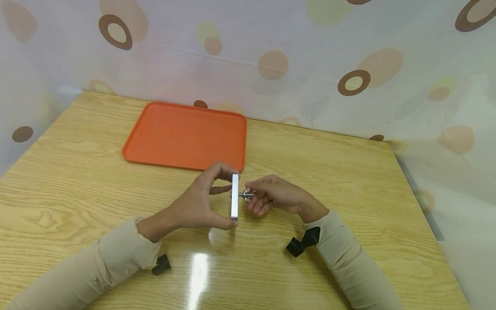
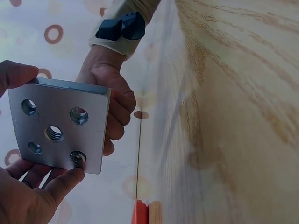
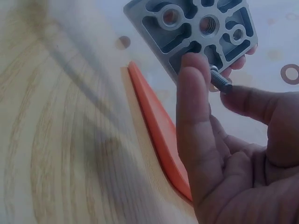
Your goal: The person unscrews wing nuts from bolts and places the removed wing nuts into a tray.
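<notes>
My left hand [image 1: 199,202] grips a square grey metal plate [image 1: 234,198] by opposite edges, holding it upright above the table. In the left wrist view the plate's smooth face has several holes, the middle one threaded. A left fingertip touches the bolt head [image 2: 78,157] in one corner hole. The right wrist view shows the ribbed back of the plate, with the threaded bolt [image 3: 221,80] sticking out. On that bolt sits a silver wing nut [image 1: 246,195], which my right hand [image 1: 277,196] pinches between thumb and finger. The right fingers partly hide the nut.
An orange tray [image 1: 190,135] lies on the wooden table [image 1: 329,163] behind the hands. Patterned curtain-like sheeting [image 1: 240,64] stands along the back and sides. Black devices [image 1: 304,242] are on the wrists.
</notes>
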{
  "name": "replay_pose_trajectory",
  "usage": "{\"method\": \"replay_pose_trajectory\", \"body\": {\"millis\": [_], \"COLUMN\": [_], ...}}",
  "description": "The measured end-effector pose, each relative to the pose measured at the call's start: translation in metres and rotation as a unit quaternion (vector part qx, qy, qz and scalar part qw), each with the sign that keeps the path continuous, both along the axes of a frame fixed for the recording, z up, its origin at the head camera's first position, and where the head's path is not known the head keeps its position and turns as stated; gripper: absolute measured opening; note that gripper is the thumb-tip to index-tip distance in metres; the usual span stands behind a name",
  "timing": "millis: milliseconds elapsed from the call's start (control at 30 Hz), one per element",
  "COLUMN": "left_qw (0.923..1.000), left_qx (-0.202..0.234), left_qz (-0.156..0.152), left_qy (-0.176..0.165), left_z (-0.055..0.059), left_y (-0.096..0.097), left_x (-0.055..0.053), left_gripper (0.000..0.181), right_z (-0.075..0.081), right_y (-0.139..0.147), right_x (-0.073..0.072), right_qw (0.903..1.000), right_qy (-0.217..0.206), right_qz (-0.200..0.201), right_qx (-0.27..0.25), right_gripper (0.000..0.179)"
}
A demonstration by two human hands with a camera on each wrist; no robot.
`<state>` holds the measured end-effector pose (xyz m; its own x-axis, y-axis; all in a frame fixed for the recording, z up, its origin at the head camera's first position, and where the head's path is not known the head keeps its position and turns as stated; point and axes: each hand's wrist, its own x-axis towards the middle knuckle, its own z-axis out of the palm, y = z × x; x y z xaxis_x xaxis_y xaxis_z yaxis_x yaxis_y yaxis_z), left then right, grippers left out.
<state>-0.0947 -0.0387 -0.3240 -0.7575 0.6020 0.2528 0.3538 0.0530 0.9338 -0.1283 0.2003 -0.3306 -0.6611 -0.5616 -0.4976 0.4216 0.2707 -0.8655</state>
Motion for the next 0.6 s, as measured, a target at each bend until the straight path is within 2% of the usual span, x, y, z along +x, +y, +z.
{"method": "replay_pose_trajectory", "body": {"millis": [200,600], "left_qw": [1.0000,1.0000], "left_qx": [0.000,0.003], "left_qz": [-0.002,-0.002], "left_qy": [0.000,0.000], "left_z": [0.0001,0.0004], "left_y": [-0.0002,-0.0002], "left_x": [-0.0002,-0.0007], "left_gripper": [0.078,0.078], "right_z": [0.0005,0.0026], "right_y": [-0.0001,0.0021], "right_x": [0.0008,0.0012], "right_qw": [0.9996,0.9989], "right_qy": [0.005,0.024], "right_qz": [0.011,0.015], "right_qx": [-0.025,-0.037], "right_gripper": [0.034,0.031]}}
